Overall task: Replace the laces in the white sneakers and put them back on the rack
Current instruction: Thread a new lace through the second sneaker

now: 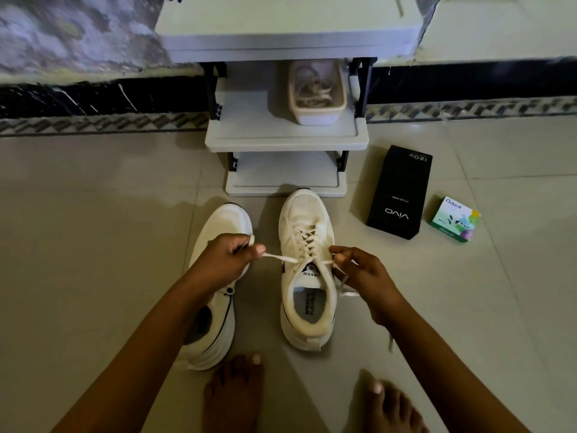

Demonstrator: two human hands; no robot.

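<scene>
A person's left hand (pixel 229 256) and right hand (pixel 356 267) are each pinching one end of the lace (pixel 282 258), pulling outward to tighten it across the laced sneaker (pixel 307 267) standing on the floor before the rack (pixel 285 134), beside the other sneaker (pixel 215 289)
</scene>
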